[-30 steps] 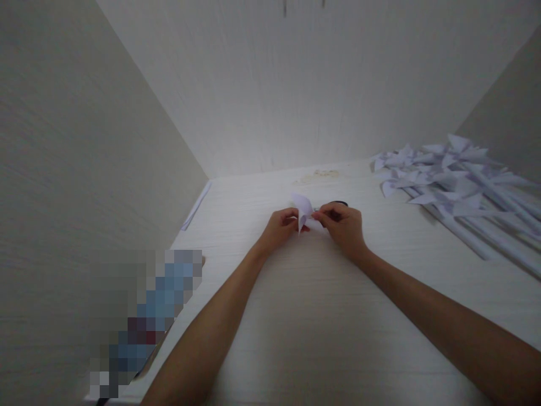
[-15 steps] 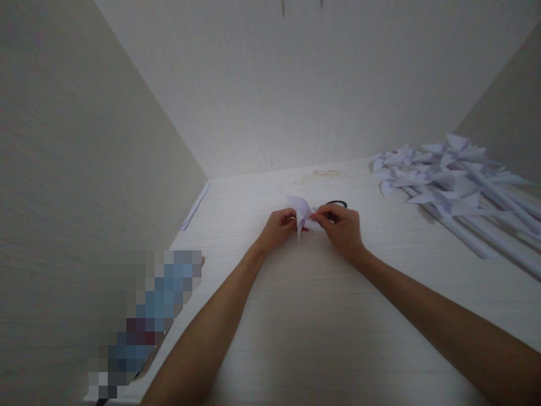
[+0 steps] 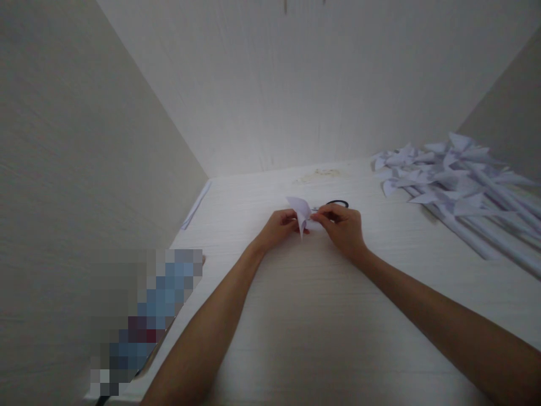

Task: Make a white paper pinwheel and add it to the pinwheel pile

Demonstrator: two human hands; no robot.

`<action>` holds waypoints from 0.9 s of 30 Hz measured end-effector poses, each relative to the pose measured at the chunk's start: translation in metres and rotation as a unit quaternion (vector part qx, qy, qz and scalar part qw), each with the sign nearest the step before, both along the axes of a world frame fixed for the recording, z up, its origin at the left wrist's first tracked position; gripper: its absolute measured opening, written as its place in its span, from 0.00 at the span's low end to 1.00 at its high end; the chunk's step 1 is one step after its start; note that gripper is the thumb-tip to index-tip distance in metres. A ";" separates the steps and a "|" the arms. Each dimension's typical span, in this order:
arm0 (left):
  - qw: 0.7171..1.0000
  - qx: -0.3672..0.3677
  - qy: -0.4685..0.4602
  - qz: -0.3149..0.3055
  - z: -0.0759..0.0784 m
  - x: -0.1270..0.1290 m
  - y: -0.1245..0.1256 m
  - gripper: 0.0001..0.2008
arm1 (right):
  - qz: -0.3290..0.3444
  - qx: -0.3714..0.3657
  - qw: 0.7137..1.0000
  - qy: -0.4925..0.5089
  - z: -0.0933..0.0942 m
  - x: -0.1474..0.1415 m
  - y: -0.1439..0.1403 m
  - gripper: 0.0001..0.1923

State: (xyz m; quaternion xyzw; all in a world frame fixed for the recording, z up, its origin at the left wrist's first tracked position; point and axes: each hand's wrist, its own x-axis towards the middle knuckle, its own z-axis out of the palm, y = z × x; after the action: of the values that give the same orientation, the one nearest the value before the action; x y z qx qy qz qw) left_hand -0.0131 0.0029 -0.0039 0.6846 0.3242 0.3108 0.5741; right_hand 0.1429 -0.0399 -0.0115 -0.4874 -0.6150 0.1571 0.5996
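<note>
Between my hands, above the middle of the white surface, is a white paper pinwheel (image 3: 301,208) with curved blades, one point hanging down. My left hand (image 3: 278,226) grips it from the left, some fingers hidden behind the paper. With thumb and forefinger closed, my right hand (image 3: 343,224) pinches the pinwheel near its centre from the right; whether a small piece is also in that pinch, I cannot tell. Just behind the right hand, a black loop (image 3: 338,202), perhaps a scissors handle, lies partly hidden.
Several finished white pinwheels (image 3: 456,197) on paper sticks are piled at the right. A folded paper strip (image 3: 196,206) lies along the left edge. A blurred-out bluish object (image 3: 163,299) stands at the lower left. Walls (image 3: 296,84) enclose the back and sides.
The hands and pinwheel keep almost the same place. The pinwheel's hanging point and the right hand have shifted very slightly to the right, along with the whole view.
</note>
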 end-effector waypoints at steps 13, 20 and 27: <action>1.000 -0.007 -0.009 0.002 0.005 0.001 -0.003 0.08 | 0.004 -0.002 1.000 -0.013 -0.001 0.001 -0.001 0.07; 1.000 -0.004 -0.010 -0.001 0.005 0.000 -0.002 0.09 | 0.007 -0.012 1.000 -0.006 0.000 0.000 -0.001 0.07; 1.000 0.004 -0.017 -0.005 0.004 -0.006 0.001 0.08 | 0.057 -0.053 0.997 0.020 0.002 0.001 0.003 0.07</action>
State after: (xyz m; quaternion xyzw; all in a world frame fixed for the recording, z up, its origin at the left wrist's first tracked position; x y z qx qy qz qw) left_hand -0.0187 0.0038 0.0000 0.6832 0.3095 0.3204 0.5786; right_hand 0.1441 -0.0372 -0.0099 -0.4794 -0.6203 0.2331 0.5754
